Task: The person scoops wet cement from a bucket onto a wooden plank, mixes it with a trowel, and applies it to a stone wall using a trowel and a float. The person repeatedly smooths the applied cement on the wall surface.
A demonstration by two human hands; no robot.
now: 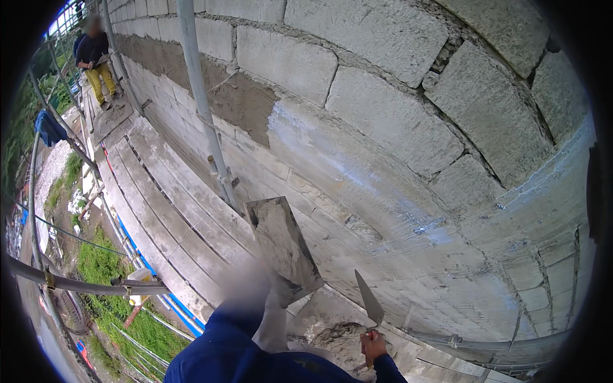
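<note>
My right hand point(374, 348) grips the red handle of a pointed trowel point(370, 300), its blade raised near the block wall point(383, 115). A blue sleeve point(223, 345) rises from the lower edge toward a square board point(274, 233) coated with grey mortar. A blur at the sleeve's end hides my left hand, so I cannot tell whether it holds the board. Lumpy mortar point(335, 341) lies below, beside the trowel. The wall carries a grey render patch point(239, 108) and a smoother band with bluish streaks.
A co-worker point(96, 64) in yellow trousers is at the far end of the plank walkway point(159, 191). An upright scaffold pole point(204, 108) stands by the wall. Railings point(96, 284) run along the left, with blue cloth point(51, 127) hanging and grass point(108, 300) below.
</note>
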